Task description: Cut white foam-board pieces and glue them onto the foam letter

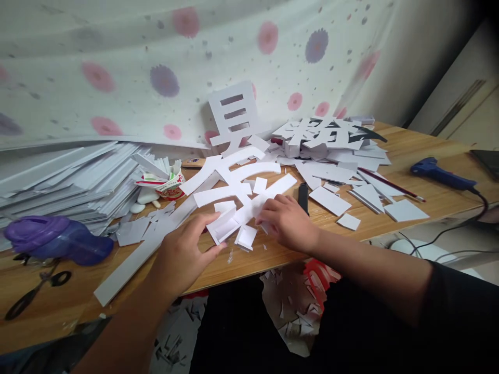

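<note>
My left hand (185, 252) pinches a small white foam-board piece with raised side walls (223, 225) between thumb and fingers, near the table's front edge. My right hand (286, 221) is closed, its curled fingers gripping the lower part of a white foam-board cut-out (237, 182) shaped like curved strokes; its fingertips are partly hidden. Between the hands lies a small square white piece (246, 236). Another small white piece (259, 185) rests on the cut-out. Beside my right hand is a black-handled tool (303, 198).
At left are a stack of white strips (74, 182), a purple-blue bottle (62, 239), scissors (41, 285) and a paper cup (171, 187). Behind leans a slotted white cut-out (236, 111). At right are board scraps (330, 200), a pencil (392, 184) and a blue glue gun (442, 174) with a cord.
</note>
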`<state>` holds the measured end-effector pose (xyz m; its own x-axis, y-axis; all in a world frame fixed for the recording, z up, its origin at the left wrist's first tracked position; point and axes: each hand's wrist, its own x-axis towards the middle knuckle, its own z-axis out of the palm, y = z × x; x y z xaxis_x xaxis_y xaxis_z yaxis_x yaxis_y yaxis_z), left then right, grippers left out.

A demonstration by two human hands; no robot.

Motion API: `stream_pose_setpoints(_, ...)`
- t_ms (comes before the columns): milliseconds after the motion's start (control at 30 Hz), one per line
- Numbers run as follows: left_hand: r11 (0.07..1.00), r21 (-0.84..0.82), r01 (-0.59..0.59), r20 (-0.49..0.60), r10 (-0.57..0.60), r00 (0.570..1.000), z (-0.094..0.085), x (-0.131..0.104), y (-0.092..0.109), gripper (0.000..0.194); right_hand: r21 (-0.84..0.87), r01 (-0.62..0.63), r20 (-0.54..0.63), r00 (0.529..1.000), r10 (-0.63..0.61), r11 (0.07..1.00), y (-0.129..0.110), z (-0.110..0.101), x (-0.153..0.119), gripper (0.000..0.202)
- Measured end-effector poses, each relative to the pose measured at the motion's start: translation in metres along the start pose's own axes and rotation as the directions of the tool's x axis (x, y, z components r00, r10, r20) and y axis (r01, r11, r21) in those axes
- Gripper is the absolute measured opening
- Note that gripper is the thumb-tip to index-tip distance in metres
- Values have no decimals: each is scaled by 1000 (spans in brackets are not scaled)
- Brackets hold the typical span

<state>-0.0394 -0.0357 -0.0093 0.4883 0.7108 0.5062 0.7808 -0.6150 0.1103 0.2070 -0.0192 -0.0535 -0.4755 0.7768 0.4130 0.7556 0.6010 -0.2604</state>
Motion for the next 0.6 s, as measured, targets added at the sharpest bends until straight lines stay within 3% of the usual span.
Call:
stream_pose_setpoints(100,999,46,-1,-46,4,999,-2,2,-6,42,13,4,-42,999,-3,1000,18,-9,-8,29)
stream_pose_setpoints(200,996,88,1,-86,7,996,-2,3,-13,34,-17,-3,-36,999,3,1000,36,-16,-18,22)
stream_pose_setpoints(400,994,96,55,-110,-45,993,-13,0,-32,35,-178,10,148,989,17,984,53,-18,-34,21)
stream_pose_setpoints(500,996,41,77,-98,-73,993,-21,-1,-40,34,-265,22,213,976,36,964,53,-17,-36,17)
stream_pose_setpoints(600,986,-117,117,-115,-130,985,-23,-1,-47,36,-330,5,235,969,77,944,57,-19,-35,21)
